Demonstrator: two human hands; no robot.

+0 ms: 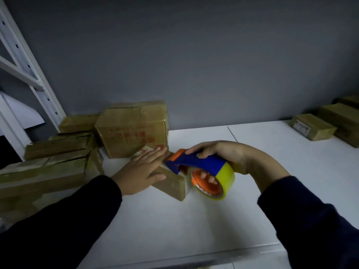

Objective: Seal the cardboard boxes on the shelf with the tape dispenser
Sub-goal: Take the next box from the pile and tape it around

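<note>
A small flat cardboard box (pixel 171 186) lies on the white shelf (pixel 194 226), near its middle. My left hand (pixel 141 169) rests flat on the box's top with straight fingers. My right hand (pixel 223 156) grips the tape dispenser (pixel 202 167), which has a blue body, orange parts and a yellow roll. Some fingers reach through the roll's core. The dispenser's front end sits on the box's top near my left fingertips, and a strip of tape runs down the box's near right end.
A larger printed cardboard box (pixel 136 131) stands behind the small one. Several flat boxes (pixel 48 164) are stacked at the left beside a white shelf upright (pixel 38 84). More boxes (pixel 314 127) sit at the far right. A grey wall closes the back.
</note>
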